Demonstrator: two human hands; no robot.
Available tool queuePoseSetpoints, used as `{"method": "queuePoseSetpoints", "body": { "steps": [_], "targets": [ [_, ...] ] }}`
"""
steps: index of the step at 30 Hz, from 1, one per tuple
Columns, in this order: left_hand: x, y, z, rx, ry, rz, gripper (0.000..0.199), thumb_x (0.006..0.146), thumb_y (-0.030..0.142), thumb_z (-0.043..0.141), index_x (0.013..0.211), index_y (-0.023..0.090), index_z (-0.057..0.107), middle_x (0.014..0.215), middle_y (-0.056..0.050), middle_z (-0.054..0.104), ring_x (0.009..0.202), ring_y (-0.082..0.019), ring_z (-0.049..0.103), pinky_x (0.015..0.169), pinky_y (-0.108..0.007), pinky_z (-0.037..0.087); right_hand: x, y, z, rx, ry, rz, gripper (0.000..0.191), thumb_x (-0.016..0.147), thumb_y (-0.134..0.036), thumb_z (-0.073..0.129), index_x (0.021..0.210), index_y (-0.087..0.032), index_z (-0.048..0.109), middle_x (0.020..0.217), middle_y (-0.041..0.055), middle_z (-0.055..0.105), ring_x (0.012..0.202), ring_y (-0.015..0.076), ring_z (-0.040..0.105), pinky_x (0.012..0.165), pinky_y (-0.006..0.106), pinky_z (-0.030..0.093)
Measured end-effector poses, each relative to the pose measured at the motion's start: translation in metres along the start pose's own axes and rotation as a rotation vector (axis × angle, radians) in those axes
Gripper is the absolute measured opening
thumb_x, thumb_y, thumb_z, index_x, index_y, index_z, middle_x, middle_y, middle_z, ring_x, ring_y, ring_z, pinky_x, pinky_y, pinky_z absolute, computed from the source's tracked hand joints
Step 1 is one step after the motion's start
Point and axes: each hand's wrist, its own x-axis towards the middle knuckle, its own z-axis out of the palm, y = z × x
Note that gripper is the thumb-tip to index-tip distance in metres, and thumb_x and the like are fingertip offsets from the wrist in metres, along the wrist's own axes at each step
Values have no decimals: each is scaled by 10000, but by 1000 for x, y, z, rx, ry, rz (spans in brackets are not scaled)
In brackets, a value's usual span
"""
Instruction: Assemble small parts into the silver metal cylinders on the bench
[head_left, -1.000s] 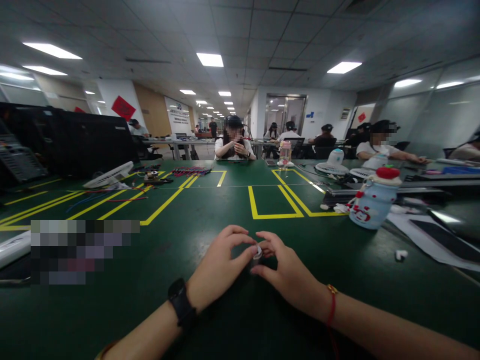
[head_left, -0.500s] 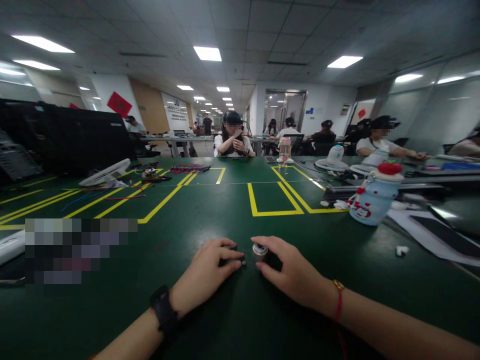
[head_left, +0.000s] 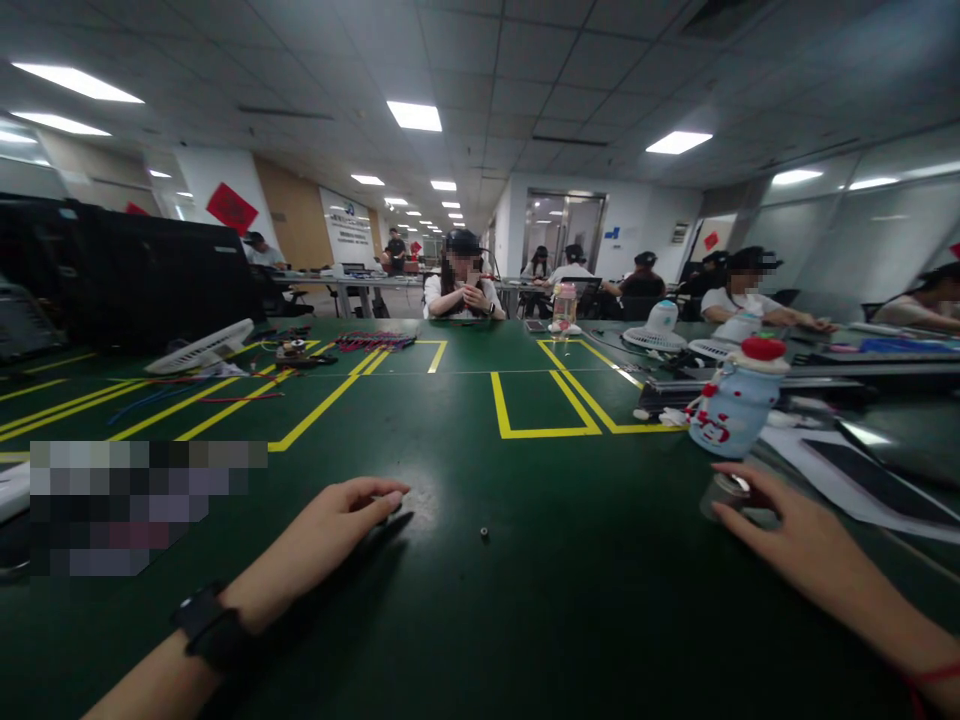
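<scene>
On the right, my right hand [head_left: 795, 520] has its thumb and fingers around a small metal cylinder [head_left: 721, 497] with a shiny top, just in front of the blue bottle. Its lower edge is at or close to the table; I cannot tell whether it touches. A tiny metal ring-like part, perhaps a nut [head_left: 484, 532], lies by itself on the green table [head_left: 525, 620] between my hands. To the left of it, my left hand [head_left: 330, 525] hovers low over the table. Its fingers are stretched out with the thumb close beside them, and nothing shows in them.
A blue bottle [head_left: 735, 405] with a red lid stands beyond my right hand, near a dark phone-like slab on paper [head_left: 795, 450]. Wires [head_left: 375, 341] and a white fan [head_left: 199, 347] lie at the far left. A person [head_left: 463, 285] sits opposite.
My right hand has carried the metal cylinder far to the right, towards the bottle. My left hand has drawn back to the left, away from the tiny part, which stays on the table.
</scene>
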Motion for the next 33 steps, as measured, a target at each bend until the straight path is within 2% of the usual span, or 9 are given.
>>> {"method": "queuePoseSetpoints", "body": {
  "steps": [4, 7, 10, 14, 17, 21, 25, 28, 33],
  "targets": [
    [0, 8, 7, 77, -6, 27, 403, 792, 546, 508, 1028, 262, 668, 1086, -39, 668, 1007, -257, 593, 879, -361, 426, -6, -48, -1, -199, 267, -222, 742, 710, -573, 545, 1312, -163, 404, 1310, 180, 453, 1222, 374, 368, 958, 557, 283],
    [0, 4, 10, 133, 42, 61, 377, 820, 525, 476, 994, 255, 672, 1064, -38, 665, 991, -249, 594, 867, -351, 432, -11, -128, 9, -39, 43, -567, 447, 805, -428, 513, 1227, -284, 496, 1228, 60, 540, 1144, 263, 448, 971, 502, 264],
    [-1, -3, 12, 173, 80, 103, 353, 845, 496, 446, 947, 248, 676, 1041, -37, 659, 983, -241, 591, 868, -347, 429, -13, -201, 30, 170, -205, -701, 320, 837, -373, 509, 1145, -304, 560, 1108, 22, 600, 1010, 190, 498, 863, 383, 352],
    [-2, -7, 9, 188, 82, 126, 349, 857, 482, 428, 931, 244, 672, 1026, -39, 653, 980, -240, 587, 873, -350, 427, -1, -238, 41, 231, -259, -736, 211, 869, -338, 471, 905, -254, 662, 889, 17, 647, 875, 160, 515, 760, 322, 362],
    [-3, -5, 8, 177, 71, 119, 357, 857, 492, 424, 925, 244, 670, 1014, -41, 650, 966, -238, 590, 862, -349, 435, 16, -206, 18, 190, -168, -651, 225, 872, -328, 448, 892, -237, 652, 880, 15, 650, 842, 150, 536, 770, 324, 371],
    [-2, -1, 10, 179, 75, 125, 360, 846, 506, 437, 897, 241, 675, 1008, -40, 640, 953, -236, 591, 851, -343, 442, 32, -110, -23, -14, 39, -361, 259, 815, -407, 486, 869, -219, 656, 916, 38, 654, 864, 190, 571, 793, 355, 399],
    [0, -2, 14, 181, 75, 120, 364, 829, 518, 454, 907, 245, 681, 1006, -32, 640, 947, -237, 591, 841, -331, 449, 32, -24, -35, -117, -19, -73, 294, 764, -474, 522, 876, -250, 675, 933, 31, 671, 827, 205, 608, 735, 337, 446],
    [1, -3, 15, 185, 72, 111, 379, 821, 531, 455, 933, 249, 682, 1021, -27, 640, 959, -243, 588, 852, -334, 446, 29, -2, -32, -97, -74, -83, 300, 760, -484, 528, 906, -274, 682, 975, 20, 672, 860, 199, 617, 749, 312, 458],
    [0, 2, 14, 173, 69, 101, 388, 821, 531, 454, 936, 241, 685, 1021, -41, 649, 963, -256, 591, 865, -348, 442, 28, -9, -35, -48, -100, -84, 331, 796, -484, 482, 901, -254, 695, 936, 55, 682, 813, 199, 631, 715, 312, 459]
  ]
}}
